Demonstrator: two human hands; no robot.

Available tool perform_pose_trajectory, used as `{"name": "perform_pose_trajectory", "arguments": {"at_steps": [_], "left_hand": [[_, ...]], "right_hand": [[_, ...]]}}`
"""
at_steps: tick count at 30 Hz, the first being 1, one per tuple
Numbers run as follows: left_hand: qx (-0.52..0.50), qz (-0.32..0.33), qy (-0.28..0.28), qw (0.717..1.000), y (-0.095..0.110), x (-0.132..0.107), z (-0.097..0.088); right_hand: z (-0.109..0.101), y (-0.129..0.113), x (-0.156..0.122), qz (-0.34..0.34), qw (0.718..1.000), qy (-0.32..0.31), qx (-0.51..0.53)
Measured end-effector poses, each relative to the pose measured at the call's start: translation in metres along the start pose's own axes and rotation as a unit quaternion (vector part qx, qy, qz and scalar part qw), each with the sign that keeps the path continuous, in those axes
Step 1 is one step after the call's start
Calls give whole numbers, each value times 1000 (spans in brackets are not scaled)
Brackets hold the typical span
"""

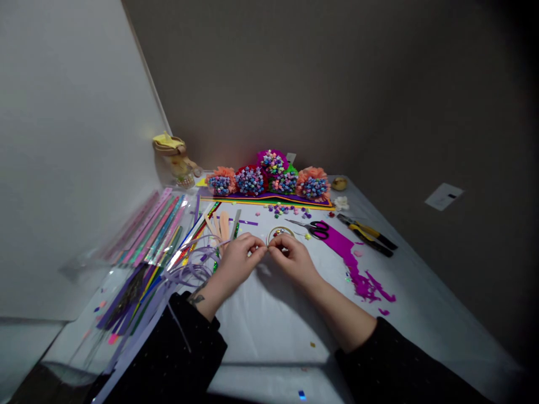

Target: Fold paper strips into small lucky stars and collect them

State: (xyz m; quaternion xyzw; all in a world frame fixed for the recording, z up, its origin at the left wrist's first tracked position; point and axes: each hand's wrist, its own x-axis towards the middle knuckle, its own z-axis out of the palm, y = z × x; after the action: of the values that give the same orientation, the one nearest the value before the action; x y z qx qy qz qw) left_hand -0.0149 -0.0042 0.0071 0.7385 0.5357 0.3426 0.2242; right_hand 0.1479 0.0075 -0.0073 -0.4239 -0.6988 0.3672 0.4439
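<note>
Fingertips [255, 243] of my left hand [238, 264] and right hand [295, 261] pinch close on a thin gold wire hoop [280, 229] holding small beads [278, 233], just above the white-covered table [269, 325]. I judge it light, springy and easily bent, best held at its rim; pink-handled scissors [319, 230] lie just beyond.

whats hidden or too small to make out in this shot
Head view, the only one:
Where the fingers of the left hand and right hand meet the small gold-coloured ring: hidden by the fingers, so what they pinch cannot be seen.
The small pieces inside the ring: too small to identify.
The marks on the white card on the right wall: too small and dim to read.
</note>
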Motion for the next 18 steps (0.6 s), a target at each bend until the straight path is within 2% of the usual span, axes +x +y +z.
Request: {"name": "perform_pose_trajectory", "arguments": {"at_steps": [8,18], "left_hand": [[-12,2,-23,1000,-3,0,1],[9,3,-5,1000,-5,1,1]], "right_hand": [[-1,8,3,49,998,-40,16],[0,7,5,77,995,-34,46]]}}
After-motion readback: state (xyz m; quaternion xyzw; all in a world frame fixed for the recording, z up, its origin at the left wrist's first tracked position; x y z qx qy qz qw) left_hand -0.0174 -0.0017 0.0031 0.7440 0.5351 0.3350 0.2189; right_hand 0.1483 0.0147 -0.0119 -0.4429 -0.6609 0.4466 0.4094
